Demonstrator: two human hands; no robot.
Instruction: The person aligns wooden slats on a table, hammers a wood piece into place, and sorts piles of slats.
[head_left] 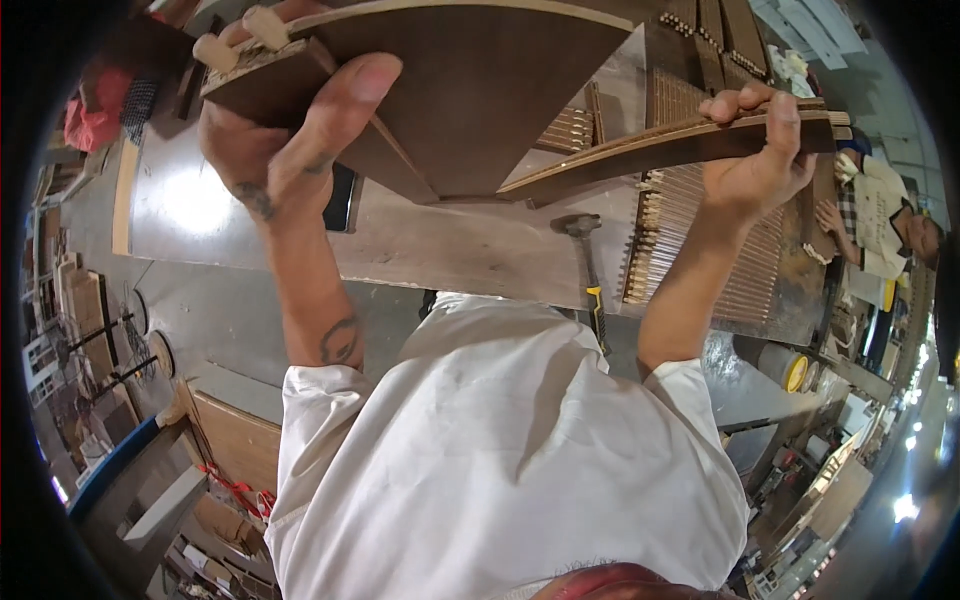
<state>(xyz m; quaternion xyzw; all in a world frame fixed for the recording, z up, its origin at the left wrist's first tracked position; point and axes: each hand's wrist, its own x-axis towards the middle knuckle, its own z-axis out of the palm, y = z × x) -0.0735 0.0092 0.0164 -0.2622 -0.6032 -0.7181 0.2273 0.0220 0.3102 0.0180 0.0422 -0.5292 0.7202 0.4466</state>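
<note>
My left hand (275,150) is closed around the end of a dark brown wooden board (440,90), its thumb lying along the face. Two pale wooden dowels (262,30) stick out of that end. My right hand (755,160) grips the far right end of a narrow dark brown strip (650,145), fingers over its pale top edge. Small dowels also show at the strip's end. The board and strip come together low in the middle, above the table; whether they are joined there I cannot tell. A hammer (585,245) with a yellow and black handle lies below the strip.
The worktable (420,240) spans the view, with a dark flat phone-like object (340,200) at left. Rows of dowel-ended strips (700,250) lie at right, more stacked behind. Another person (885,215) stands at the far right. A bucket (785,370) stands lower right.
</note>
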